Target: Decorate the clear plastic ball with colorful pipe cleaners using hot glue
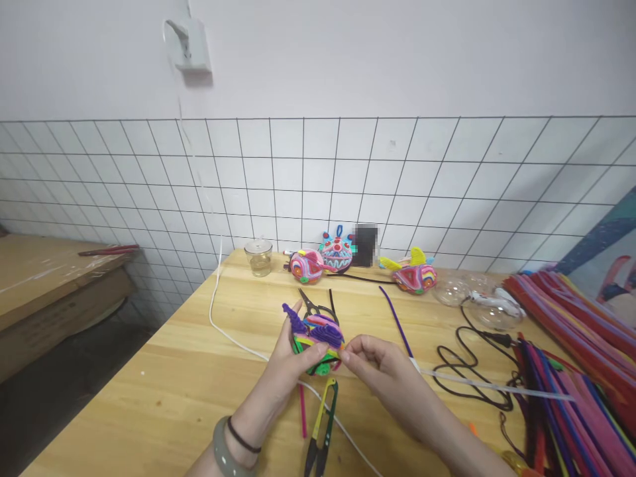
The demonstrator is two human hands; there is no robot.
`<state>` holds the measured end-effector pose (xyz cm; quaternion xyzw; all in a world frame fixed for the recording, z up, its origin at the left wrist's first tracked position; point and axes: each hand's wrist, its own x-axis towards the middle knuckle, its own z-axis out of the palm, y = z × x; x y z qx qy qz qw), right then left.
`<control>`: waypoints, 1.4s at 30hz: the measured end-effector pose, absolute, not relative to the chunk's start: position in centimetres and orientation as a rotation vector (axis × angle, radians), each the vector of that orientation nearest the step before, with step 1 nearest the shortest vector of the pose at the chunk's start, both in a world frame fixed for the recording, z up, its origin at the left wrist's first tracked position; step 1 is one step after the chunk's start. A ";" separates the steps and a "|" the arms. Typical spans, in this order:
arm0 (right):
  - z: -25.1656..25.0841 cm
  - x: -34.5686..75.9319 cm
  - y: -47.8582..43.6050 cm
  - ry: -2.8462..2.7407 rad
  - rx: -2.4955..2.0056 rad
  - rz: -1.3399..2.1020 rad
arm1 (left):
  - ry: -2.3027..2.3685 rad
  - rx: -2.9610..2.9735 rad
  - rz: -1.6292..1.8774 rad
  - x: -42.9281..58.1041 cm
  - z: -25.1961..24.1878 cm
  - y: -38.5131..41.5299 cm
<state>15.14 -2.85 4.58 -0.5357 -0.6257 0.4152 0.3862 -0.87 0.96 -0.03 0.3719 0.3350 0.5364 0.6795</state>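
Note:
My left hand (288, 364) is closed around a small, fish-like pipe-cleaner craft (325, 333), striped in several colours with purple fin-like pieces on top and green below. My right hand (382, 363) pinches the craft's right end between thumb and index finger; exactly which strand lies in the pinch is hidden. Just behind the craft lie dark-handled scissors (312, 307). In front of it are yellow-and-green thread snips (322, 417) and a pink pipe cleaner (303, 411). A purple pipe cleaner (396, 321) rests beyond my right hand.
Finished-looking pipe-cleaner figures (307, 266) stand along the wall beside a glass cup (259, 258). Clear plastic balls (451, 290), a black cord (460, 371), a translucent stick (497, 385) and pipe-cleaner bundles (571, 397) occupy the right. A white cable (214, 311) crosses the table.

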 end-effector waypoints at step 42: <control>4.3 15.0 -2.7 -1.571 -1.445 1.055 | 0.749 0.837 1.188 -0.6 1.3 -0.1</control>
